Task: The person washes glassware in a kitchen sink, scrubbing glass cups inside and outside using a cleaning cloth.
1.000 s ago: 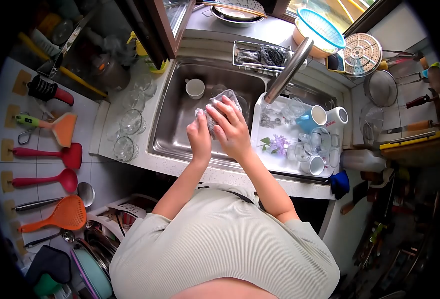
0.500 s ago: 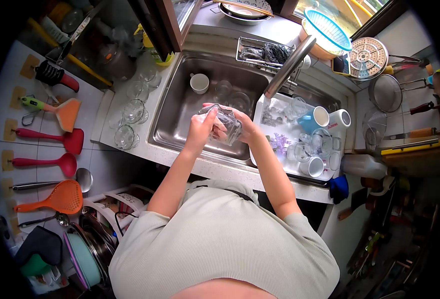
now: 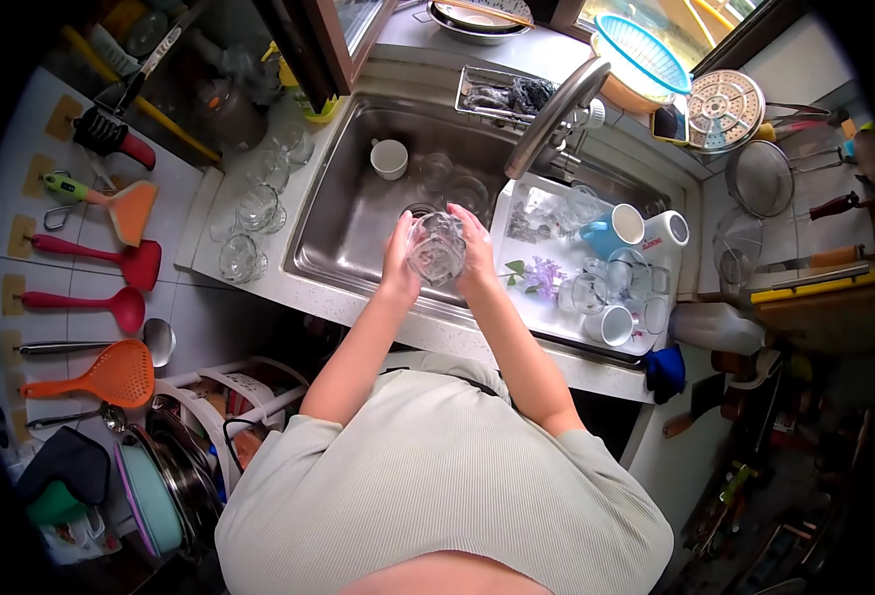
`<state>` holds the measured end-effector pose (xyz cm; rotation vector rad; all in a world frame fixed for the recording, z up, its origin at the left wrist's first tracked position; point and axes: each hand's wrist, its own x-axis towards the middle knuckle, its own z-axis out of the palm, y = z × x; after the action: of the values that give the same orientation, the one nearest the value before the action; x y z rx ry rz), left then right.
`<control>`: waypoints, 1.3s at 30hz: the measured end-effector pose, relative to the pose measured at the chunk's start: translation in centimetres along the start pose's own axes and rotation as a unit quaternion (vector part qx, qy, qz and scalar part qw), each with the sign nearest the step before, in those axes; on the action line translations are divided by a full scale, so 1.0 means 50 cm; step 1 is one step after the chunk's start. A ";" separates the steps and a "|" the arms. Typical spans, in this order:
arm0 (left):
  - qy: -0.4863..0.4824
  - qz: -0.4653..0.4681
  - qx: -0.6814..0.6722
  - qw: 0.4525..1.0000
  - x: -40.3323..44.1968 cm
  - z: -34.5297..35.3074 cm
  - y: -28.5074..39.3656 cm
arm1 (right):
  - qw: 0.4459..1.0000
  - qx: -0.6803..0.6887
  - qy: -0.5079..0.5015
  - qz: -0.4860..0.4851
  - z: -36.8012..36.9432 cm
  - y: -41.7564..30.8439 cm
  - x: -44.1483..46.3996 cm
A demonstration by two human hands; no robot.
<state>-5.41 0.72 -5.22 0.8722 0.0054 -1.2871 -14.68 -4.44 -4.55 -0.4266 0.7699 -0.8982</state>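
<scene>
Between my two hands, over the front of the steel sink [image 3: 343, 213], is a clear glass [image 3: 437, 250]. My left hand [image 3: 399, 260] is wrapped along its left side. On the right side, my right hand [image 3: 475, 250] holds the same glass. In the basin behind them are a white mug [image 3: 389, 159] and clear glassware [image 3: 465, 190]. The faucet [image 3: 557, 114] arches above the right side, close to a white tray [image 3: 532, 315] bearing a light-blue mug [image 3: 613, 234], white mugs and several glasses.
Several glasses [image 3: 256, 208] line the counter left of the sink. A wire rack [image 3: 502, 94] sits behind the basin. A blue basket [image 3: 644, 55] stands by the window. Utensils hang on both walls, among them an orange skimmer [image 3: 110, 374] and a strainer [image 3: 760, 178].
The glass has been turned in my hands, and my fingers have shifted to its two sides. The whole view has moved slightly.
</scene>
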 end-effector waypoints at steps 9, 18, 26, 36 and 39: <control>-0.034 0.150 0.093 0.984 -0.046 0.063 -0.009 | 0.964 -0.006 0.141 -0.225 0.035 0.025 0.003; -0.022 0.039 -0.093 0.995 0.021 0.028 0.027 | 0.986 -0.070 0.092 -0.117 0.047 0.029 -0.024; -0.060 -0.032 -0.154 0.986 0.037 0.014 0.026 | 0.917 -0.190 0.081 -0.340 0.046 0.049 -0.003; -0.136 -0.051 -0.139 0.980 0.048 0.004 0.054 | 0.800 -0.360 0.090 -0.472 0.055 0.058 -0.034; -0.139 -0.038 -0.125 0.982 0.047 0.004 0.052 | 0.610 -0.564 0.033 -0.556 0.052 0.035 -0.025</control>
<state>-2.60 -1.32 -4.73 0.4775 -0.0197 -1.4354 -12.29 -2.36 -3.41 -2.2129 1.0791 -1.4763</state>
